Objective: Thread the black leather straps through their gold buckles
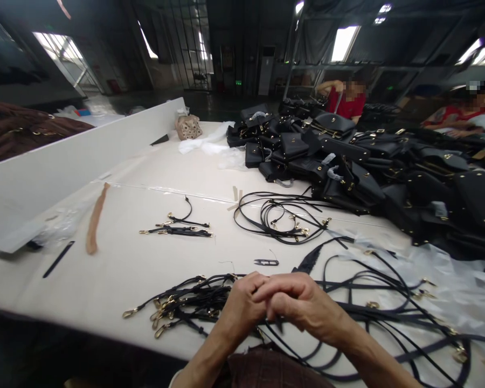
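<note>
Pale tabletop [161, 183], dim workshop. Left hand [246, 302] and right hand [305, 302]: together, just nearer than the thread snips [267, 262]; fingers curled, cannot tell whether pinching anything. Black straps [212, 296], gold-clasped: nearer, either side of snips. Coiled straps [285, 234]: beyond snips. Black bags [295, 148]: farther, rightward.

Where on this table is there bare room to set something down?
Bare patches: between the tan strip and short straps, and from those straps back toward the white plastic. It's crowded at right with black bags, and up front, where piled straps flank the left hand and right hand.
</note>
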### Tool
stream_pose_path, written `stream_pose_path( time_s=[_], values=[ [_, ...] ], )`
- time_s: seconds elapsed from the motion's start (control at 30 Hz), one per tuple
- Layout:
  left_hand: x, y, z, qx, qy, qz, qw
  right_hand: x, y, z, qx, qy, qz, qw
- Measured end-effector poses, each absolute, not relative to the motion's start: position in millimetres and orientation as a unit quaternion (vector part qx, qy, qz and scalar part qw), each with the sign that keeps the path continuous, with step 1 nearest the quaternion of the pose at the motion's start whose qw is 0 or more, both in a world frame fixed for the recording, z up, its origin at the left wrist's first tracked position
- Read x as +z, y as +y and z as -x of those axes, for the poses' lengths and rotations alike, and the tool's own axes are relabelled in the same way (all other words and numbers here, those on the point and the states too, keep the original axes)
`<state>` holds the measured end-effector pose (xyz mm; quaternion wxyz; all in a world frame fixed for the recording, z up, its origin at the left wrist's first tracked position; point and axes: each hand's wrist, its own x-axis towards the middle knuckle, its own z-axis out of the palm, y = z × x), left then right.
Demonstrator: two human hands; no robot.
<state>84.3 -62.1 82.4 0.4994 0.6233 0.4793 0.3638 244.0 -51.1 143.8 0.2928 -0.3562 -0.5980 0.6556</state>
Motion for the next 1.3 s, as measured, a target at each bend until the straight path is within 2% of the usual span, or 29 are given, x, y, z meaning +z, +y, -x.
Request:
stream_pose_path(
  time_s=[0.17,0.37,0.7,1.03,1.2,1.3],
  values=[
    [79,-66,-72,0.391,0.510,-0.600,0.477,130,-43,-271,0.570,-0.625,0.423,0.325],
    [82,-73,-73,0.425,0.479,-0.616,0.459,116,-44,-271,0.413,-0.649,0.583,0.262],
    [83,-71,-74,0.423,0.489,-0.624,0.438,110,-49,-267,0.464,-0.610,0.592,0.249],
    [81,-73,-82,0.431,0.495,-0.609,0.445,111,-48,-248,0.457,-0.619,0.569,0.291],
    [78,-75,-83,0.443,0.503,-0.594,0.446,104,-49,-245,0.417,-0.650,0.566,0.288],
    [76,-76,-82,0.433,0.492,-0.566,0.500,104,-49,-246,0.387,-0.691,0.545,0.276]
  ],
)
